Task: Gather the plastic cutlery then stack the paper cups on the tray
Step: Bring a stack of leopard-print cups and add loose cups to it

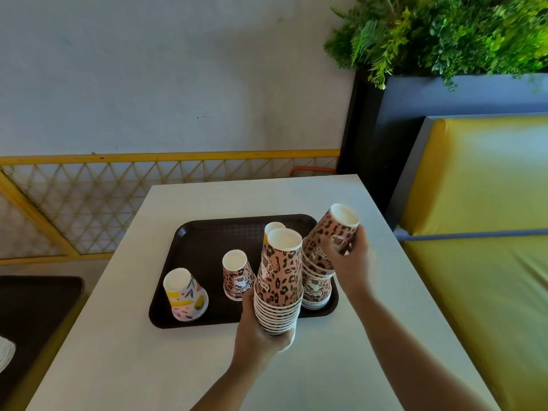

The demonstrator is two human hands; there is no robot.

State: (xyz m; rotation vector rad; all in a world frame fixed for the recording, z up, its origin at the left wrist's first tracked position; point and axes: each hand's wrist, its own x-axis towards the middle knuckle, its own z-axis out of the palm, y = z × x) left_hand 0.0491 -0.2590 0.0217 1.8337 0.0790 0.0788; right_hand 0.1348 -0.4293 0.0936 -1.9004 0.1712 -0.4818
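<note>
Both hands held spotted, upside-down cups: left hand [261, 333] gripped a tall stack [278, 286], right hand [348, 256] gripped a tilted cup [329, 235] above the tray [204, 232].

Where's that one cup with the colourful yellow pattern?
In the head view, the colourful cup stands upside down at the tray's near-left corner, left of a lone leopard-print cup.

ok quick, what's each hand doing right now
Left hand: grips the tall cup stack.
Right hand: grips a tilted cup stack.
</note>
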